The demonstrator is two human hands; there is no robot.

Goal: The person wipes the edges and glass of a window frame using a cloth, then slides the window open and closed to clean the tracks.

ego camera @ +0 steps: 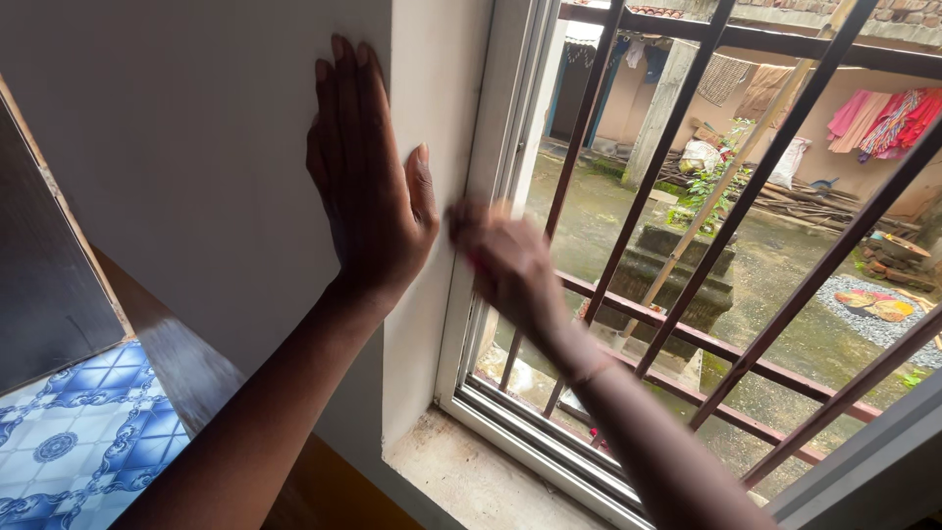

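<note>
My left hand (365, 172) lies flat and open against the white wall (196, 147), fingers pointing up, thumb at the corner of the window recess. My right hand (502, 257) is blurred and closed by the white window frame (483, 196), at the frame's left upright. A trace of red or pink shows under its fingers, but I cannot make out what it is.
Dark red metal window bars (677, 196) stand just behind the frame. A dusty sill (471, 471) lies below. A courtyard with a stone block (677, 275) and hanging laundry (883, 118) is outside. Blue patterned floor tiles (78, 442) are at lower left.
</note>
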